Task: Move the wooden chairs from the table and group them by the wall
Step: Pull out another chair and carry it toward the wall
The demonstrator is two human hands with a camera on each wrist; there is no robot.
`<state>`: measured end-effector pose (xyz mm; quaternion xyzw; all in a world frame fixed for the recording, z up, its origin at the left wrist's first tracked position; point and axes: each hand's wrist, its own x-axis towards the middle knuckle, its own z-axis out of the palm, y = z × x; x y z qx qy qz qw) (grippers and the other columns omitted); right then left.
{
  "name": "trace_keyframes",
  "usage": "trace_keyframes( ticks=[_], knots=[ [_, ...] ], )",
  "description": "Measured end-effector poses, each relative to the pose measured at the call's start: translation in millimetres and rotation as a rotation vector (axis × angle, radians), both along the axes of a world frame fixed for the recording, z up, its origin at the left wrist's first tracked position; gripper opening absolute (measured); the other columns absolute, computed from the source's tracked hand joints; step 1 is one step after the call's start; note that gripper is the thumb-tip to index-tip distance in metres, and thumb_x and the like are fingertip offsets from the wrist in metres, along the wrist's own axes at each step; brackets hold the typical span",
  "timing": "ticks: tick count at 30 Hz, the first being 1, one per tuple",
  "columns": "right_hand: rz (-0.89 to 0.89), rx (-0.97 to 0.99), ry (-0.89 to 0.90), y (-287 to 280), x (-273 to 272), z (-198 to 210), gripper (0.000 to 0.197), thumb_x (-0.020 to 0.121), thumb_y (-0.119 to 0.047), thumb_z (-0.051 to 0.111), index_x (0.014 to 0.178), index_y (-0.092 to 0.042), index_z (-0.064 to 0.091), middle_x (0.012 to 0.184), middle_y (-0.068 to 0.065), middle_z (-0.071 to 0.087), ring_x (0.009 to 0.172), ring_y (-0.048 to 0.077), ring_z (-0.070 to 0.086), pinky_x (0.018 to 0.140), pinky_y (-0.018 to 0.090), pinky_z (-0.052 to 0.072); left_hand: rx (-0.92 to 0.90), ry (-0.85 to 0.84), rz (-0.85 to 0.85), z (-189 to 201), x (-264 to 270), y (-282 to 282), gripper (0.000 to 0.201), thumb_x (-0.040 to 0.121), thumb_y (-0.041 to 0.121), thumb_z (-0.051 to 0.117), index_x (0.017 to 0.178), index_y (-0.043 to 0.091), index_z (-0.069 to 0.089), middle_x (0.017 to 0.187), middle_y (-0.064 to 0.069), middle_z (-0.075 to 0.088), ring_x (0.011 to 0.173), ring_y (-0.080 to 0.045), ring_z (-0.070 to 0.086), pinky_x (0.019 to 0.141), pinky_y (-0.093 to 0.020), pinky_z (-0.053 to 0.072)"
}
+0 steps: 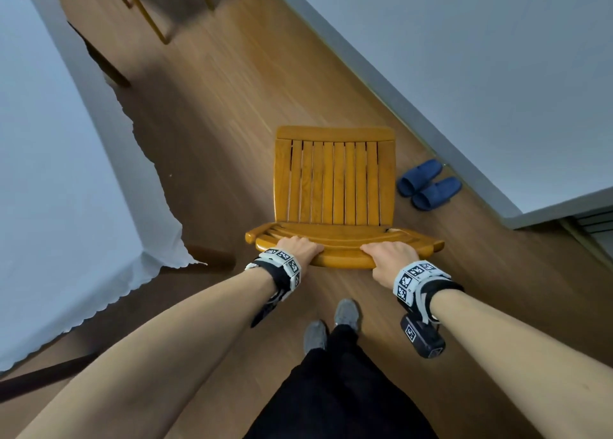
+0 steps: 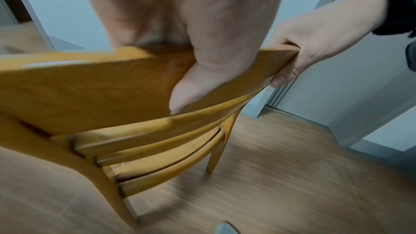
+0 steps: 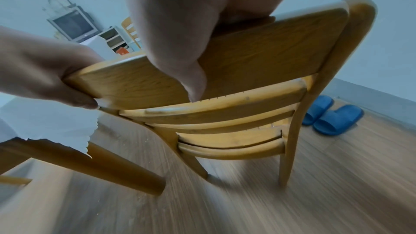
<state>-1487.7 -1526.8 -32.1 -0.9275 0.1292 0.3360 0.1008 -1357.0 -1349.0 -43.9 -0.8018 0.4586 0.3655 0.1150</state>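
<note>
A honey-coloured wooden chair [image 1: 335,183] with a slatted seat stands on the wood floor in front of me, between the table and the wall. My left hand [image 1: 298,248] grips the top rail of its backrest [image 2: 90,92] near the left end, thumb behind the rail. My right hand [image 1: 389,259] grips the same rail [image 3: 247,56] further right, thumb on the near face. The chair's rear legs [image 3: 286,157] touch or hover just over the floor; blur hides which. A second wooden chair [image 1: 156,4] stands farther off at the top of the head view.
The table with a white scalloped cloth [image 1: 66,189] fills the left side, its dark leg [image 1: 212,256] close to the chair. A grey-skirted white wall [image 1: 464,57] runs along the right. Blue slippers [image 1: 428,185] lie by the wall beside the chair. My feet [image 1: 331,326] are behind it.
</note>
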Motion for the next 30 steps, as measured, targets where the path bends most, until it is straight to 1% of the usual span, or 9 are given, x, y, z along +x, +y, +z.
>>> trace_keyframes(
  ticks=[3, 7, 10, 12, 15, 19, 23, 26, 30],
  knots=[
    [0.017, -0.004, -0.059, -21.9, 28.8, 20.3, 0.056, 0.091, -0.015, 0.055, 0.142, -0.036, 0.052, 0.12, -0.001, 0.068, 0.107, 0.026, 0.064, 0.086, 0.039, 0.053, -0.032, -0.028, 0.021, 27.4, 35.0, -20.5, 0.043, 0.093, 0.012, 0.062, 0.132, 0.03, 0.056, 0.122, -0.006, 0.063, 0.114, -0.033, 0.061, 0.087, -0.043, 0.049],
    [0.008, -0.029, -0.132, -44.9, 76.1, 49.7, 0.033, 0.09, -0.014, 0.057, 0.115, -0.034, 0.065, 0.096, -0.002, 0.066, 0.089, 0.025, 0.061, 0.071, 0.033, 0.042, -0.054, -0.078, 0.004, 64.5, 84.0, -48.7, 0.039, 0.084, 0.025, 0.078, 0.12, 0.032, 0.063, 0.112, 0.0, 0.064, 0.105, -0.026, 0.063, 0.08, -0.037, 0.048],
    [-0.036, -0.03, -0.163, -55.5, 111.1, 62.1, 0.021, 0.091, -0.016, 0.058, 0.101, -0.031, 0.067, 0.087, -0.004, 0.062, 0.081, 0.023, 0.057, 0.069, 0.033, 0.038, -0.07, -0.102, -0.015, 79.0, 119.7, -64.7, 0.029, 0.082, 0.025, 0.078, 0.106, 0.03, 0.064, 0.099, 0.003, 0.06, 0.098, -0.024, 0.062, 0.075, -0.035, 0.047],
    [-0.061, -0.032, -0.161, -61.6, 133.7, 66.6, 0.019, 0.091, -0.018, 0.058, 0.1, -0.032, 0.068, 0.086, -0.004, 0.063, 0.08, 0.022, 0.056, 0.068, 0.033, 0.038, -0.077, -0.117, -0.038, 84.2, 145.1, -74.4, 0.023, 0.084, 0.018, 0.072, 0.104, 0.028, 0.063, 0.094, 0.004, 0.057, 0.097, -0.024, 0.062, 0.073, -0.034, 0.045],
    [-0.101, -0.044, -0.172, -73.4, 168.3, 73.4, 0.015, 0.092, -0.024, 0.059, 0.099, -0.033, 0.068, 0.088, -0.005, 0.064, 0.081, 0.022, 0.058, 0.069, 0.032, 0.039, -0.103, -0.124, -0.108, 90.9, 186.0, -91.0, 0.026, 0.087, 0.012, 0.064, 0.108, 0.025, 0.066, 0.098, 0.001, 0.061, 0.096, -0.024, 0.062, 0.073, -0.033, 0.046],
    [-0.199, -0.072, -0.17, -87.7, 219.4, 83.3, 0.011, 0.092, -0.026, 0.059, 0.094, -0.033, 0.068, 0.085, -0.007, 0.064, 0.079, 0.021, 0.057, 0.07, 0.033, 0.041, -0.149, -0.112, -0.227, 99.3, 250.1, -115.6, 0.023, 0.087, 0.012, 0.064, 0.106, 0.025, 0.066, 0.091, 0.004, 0.057, 0.092, -0.021, 0.061, 0.071, -0.032, 0.045],
    [-0.32, -0.084, -0.16, -85.9, 259.3, 85.4, 0.018, 0.092, -0.024, 0.058, 0.098, -0.036, 0.07, 0.087, -0.007, 0.065, 0.087, 0.023, 0.063, 0.073, 0.033, 0.045, -0.134, -0.1, -0.354, 101.9, 304.7, -132.6, 0.021, 0.087, 0.009, 0.064, 0.103, 0.023, 0.062, 0.092, 0.002, 0.057, 0.087, -0.021, 0.06, 0.071, -0.033, 0.051],
    [-0.383, -0.068, -0.158, -81.9, 283.1, 82.6, 0.021, 0.095, -0.024, 0.058, 0.104, -0.039, 0.069, 0.092, -0.006, 0.065, 0.092, 0.023, 0.063, 0.074, 0.033, 0.041, -0.127, -0.094, -0.425, 98.6, 339.3, -142.2, 0.024, 0.087, 0.009, 0.063, 0.106, 0.024, 0.063, 0.098, 0.0, 0.061, 0.091, -0.022, 0.06, 0.071, -0.033, 0.048],
    [-0.445, -0.061, -0.157, -90.5, 317.9, 82.2, 0.017, 0.096, -0.026, 0.058, 0.104, -0.037, 0.068, 0.092, -0.005, 0.067, 0.09, 0.023, 0.064, 0.073, 0.032, 0.041, -0.127, -0.099, -0.469, 98.1, 382.4, -164.4, 0.026, 0.086, 0.011, 0.064, 0.107, 0.025, 0.064, 0.101, 0.001, 0.063, 0.095, -0.023, 0.062, 0.072, -0.033, 0.048]
  ],
)
